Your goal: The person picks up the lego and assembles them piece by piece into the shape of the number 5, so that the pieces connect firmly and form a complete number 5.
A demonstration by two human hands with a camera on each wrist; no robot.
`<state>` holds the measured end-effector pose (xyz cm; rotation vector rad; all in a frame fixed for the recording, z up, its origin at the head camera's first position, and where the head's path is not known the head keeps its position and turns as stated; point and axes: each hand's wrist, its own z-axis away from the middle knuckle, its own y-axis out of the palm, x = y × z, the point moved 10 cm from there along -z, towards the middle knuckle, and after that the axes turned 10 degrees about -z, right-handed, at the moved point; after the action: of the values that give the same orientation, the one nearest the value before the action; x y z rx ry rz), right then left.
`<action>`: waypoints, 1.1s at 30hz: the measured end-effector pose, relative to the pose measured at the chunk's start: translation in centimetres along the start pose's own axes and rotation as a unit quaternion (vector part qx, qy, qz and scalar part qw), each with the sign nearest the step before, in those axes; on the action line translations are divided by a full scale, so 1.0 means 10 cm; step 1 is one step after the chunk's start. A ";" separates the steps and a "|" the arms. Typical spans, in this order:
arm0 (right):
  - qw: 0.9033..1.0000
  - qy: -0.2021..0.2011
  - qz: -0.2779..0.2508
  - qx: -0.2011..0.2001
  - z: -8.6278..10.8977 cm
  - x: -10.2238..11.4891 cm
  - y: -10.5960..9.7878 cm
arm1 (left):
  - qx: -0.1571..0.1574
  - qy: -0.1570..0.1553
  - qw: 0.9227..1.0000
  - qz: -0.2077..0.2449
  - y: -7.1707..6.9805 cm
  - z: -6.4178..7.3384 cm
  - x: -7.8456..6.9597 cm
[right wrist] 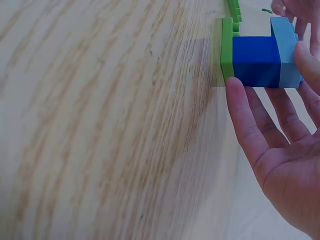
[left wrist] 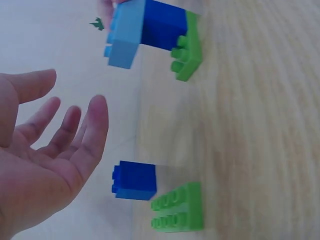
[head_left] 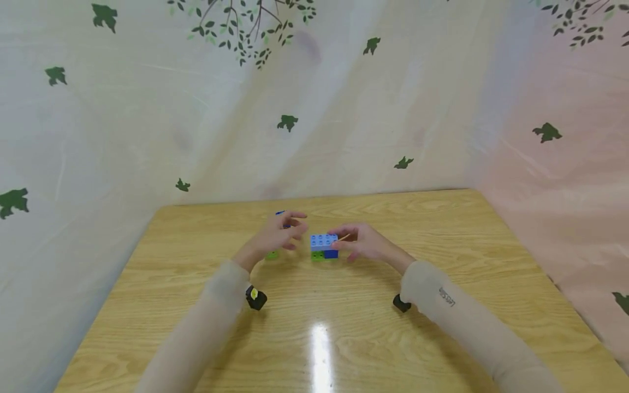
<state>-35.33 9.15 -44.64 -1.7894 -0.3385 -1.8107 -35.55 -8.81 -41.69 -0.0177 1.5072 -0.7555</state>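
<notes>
A small stack of toy building bricks stands mid-table near my right hand (head_left: 367, 241). Its base is a flat green brick (left wrist: 192, 50), with a dark blue brick (right wrist: 256, 61) on one end. Across the top lies a light blue brick (head_left: 320, 241), overhanging the base's exposed studs. My right hand grips the light blue brick's right end, thumb by its studs and fingers along the far side. Left of the stack, my left hand (head_left: 275, 236) hovers with fingers spread and nothing in them. Below it in the left wrist view are a loose dark blue brick (left wrist: 136, 181) and a flat green brick (left wrist: 189, 210).
The wooden table (head_left: 363, 338) ends at the back against a pale cloth (head_left: 226, 136) printed with leaves and bird shapes. A pinkish cloth (head_left: 555, 185) hangs along the right side. Both wrists carry small black devices (head_left: 255, 298).
</notes>
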 end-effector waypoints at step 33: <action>1.000 0.009 0.001 0.006 0.00 -0.01 0.01 | -0.155 -0.082 0.982 0.063 -0.60 -0.21 0.52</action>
<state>-35.25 9.11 -44.71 -1.7633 -0.3404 -1.8194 -40.65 -14.92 -43.77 -0.2121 1.4397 -0.4020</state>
